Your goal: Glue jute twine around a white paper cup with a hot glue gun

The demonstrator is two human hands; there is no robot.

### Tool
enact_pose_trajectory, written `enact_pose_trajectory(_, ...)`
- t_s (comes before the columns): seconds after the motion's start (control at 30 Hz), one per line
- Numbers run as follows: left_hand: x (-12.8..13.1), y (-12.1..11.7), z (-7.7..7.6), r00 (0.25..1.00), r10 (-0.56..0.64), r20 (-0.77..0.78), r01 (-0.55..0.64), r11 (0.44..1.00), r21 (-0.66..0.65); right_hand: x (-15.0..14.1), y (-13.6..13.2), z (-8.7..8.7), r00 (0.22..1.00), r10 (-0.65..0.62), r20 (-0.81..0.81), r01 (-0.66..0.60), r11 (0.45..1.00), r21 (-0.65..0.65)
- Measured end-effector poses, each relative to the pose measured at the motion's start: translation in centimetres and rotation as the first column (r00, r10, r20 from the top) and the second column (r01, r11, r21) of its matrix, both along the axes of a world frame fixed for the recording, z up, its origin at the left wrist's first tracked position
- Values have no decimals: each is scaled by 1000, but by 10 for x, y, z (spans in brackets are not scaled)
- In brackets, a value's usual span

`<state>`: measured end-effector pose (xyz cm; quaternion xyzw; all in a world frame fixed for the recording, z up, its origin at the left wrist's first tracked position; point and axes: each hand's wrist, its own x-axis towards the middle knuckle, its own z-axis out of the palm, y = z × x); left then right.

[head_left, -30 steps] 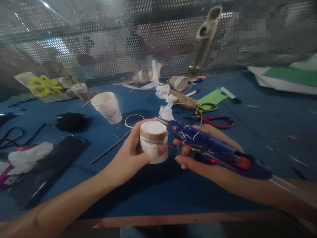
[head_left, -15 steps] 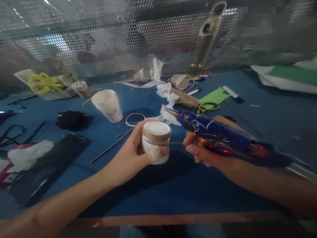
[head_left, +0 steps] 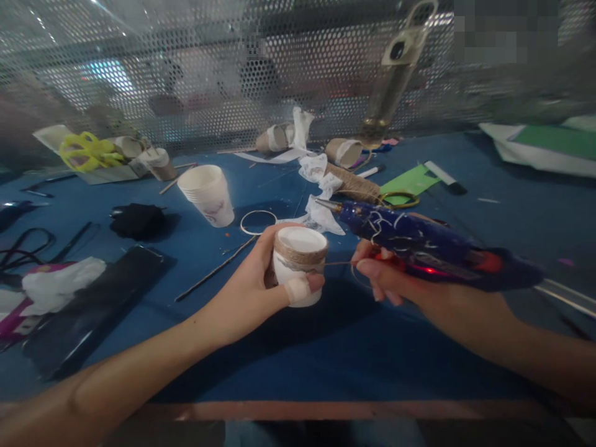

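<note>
My left hand [head_left: 261, 273] is wrapped round a white paper cup [head_left: 298, 290], its thumb with a pale bandage pressed on the side. Brown twine [head_left: 305, 256] is wound in a band below the cup's top edge. A loose end of twine runs from the cup to the fingertips of my right hand [head_left: 391, 273]. That hand also grips a blue hot glue gun [head_left: 410, 239], its metal tip pointing left above the cup and a red light glowing on it. The glue gun hides part of the right hand.
Stacked paper cups [head_left: 207, 195] stand behind my left hand. A roll of twine [head_left: 351, 183], white lace [head_left: 321, 214] and green paper [head_left: 410, 184] lie at the back. Yellow scissors [head_left: 88, 152] rest at the left; a clear bottle [head_left: 386, 87] stands by the perforated screen [head_left: 209, 74].
The cup has tilted, so its top opening faces me a little less flatly. The glue gun has turned slightly more level. The view has shifted slightly.
</note>
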<state>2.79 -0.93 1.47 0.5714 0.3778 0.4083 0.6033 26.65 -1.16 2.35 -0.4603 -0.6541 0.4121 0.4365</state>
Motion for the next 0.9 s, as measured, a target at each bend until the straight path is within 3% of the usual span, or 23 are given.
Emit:
enact_pose_trajectory(0.23,0,-1,1,1000,0,4,0,1000,-28,3,3,-3,996,-47,81,48,999,-14)
enact_pose_trajectory(0.5,0,0,0,1000,15,20,-14,999,-49,6,2,-3,996,23,84,-21,999,-26)
enact_pose_trajectory(0.9,-2,-1,-1,999,11,42,-8,998,-70,3,2,-3,995,-22,96,22,1000,-8)
